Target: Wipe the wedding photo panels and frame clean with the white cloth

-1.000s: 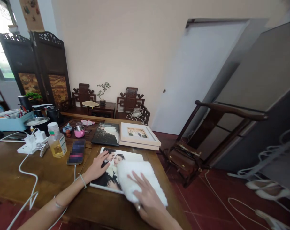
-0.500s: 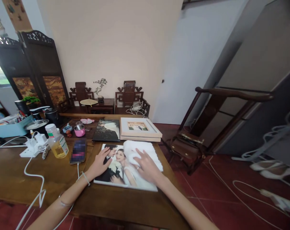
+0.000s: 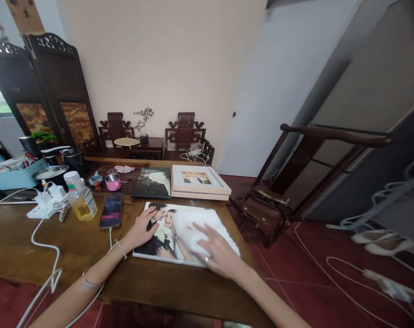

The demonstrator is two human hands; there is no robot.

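Note:
A wedding photo panel [image 3: 164, 221] lies flat near the table's front edge, showing a couple in black and white clothes. My left hand [image 3: 143, 228] rests flat on its left part, fingers stretched out and holding nothing. Over the panel's right side spreads a white towel [image 3: 212, 223], covering much of that half. My right hand [image 3: 215, 248] presses the towel down, with a bunch of the cloth between thumb and fingers. A ring shows on this hand.
Behind the panel lie a dark photo album [image 3: 152, 182] and a framed photo box [image 3: 202, 184]. To the left are a phone [image 3: 110, 212], a bottle of yellow liquid [image 3: 80, 198], a power strip [image 3: 49, 205] with cables and a pink cup [image 3: 113, 182]. A wooden chair [image 3: 292, 168] stands right.
My right hand has moved toward me and slightly right over the panel, dragging the towel along. My left hand has stayed on the panel's left part.

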